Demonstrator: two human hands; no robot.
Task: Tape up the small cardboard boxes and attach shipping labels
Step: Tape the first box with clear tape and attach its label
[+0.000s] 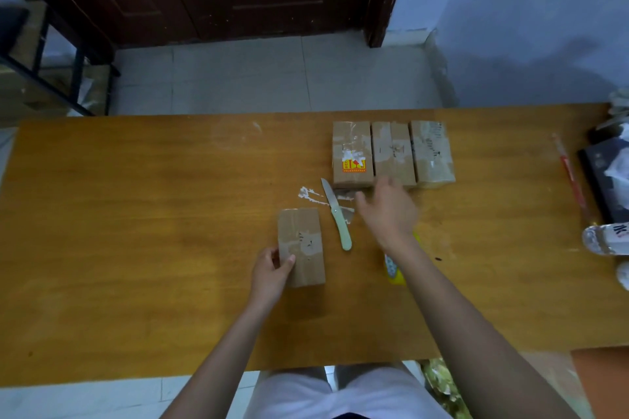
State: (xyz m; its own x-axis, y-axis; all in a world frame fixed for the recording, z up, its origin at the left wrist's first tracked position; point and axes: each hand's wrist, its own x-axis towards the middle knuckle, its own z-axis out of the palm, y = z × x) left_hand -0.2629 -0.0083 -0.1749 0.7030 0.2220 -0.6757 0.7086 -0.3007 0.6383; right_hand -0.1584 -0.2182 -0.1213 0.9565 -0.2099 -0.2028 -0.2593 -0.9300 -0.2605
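- At the wooden table (136, 214), my left hand (270, 274) grips the near box (301, 247) by its left edge, thumb laid over the top face, keeping it flat on the wood close to me.
- My right hand (388, 211) reaches out over the table, fingers loose and spread, holding nothing; it is blurred, hovering just short of the row of three boxes (393, 153) at the far side.
- An open knife (335, 214) with a pale handle lies between the near box and the row, blade pointing away from me, beside scraps of torn tape (311, 196).
- A yellow object (394, 270), partly hidden under my right forearm, could be the tape dispenser; I cannot tell.
- Judgement: the near box looks part-taped, so the step is fetching what I need while my left hand keeps the box square.
- Done well, I steer my right hand clear of the blade and do not nudge the finished row.
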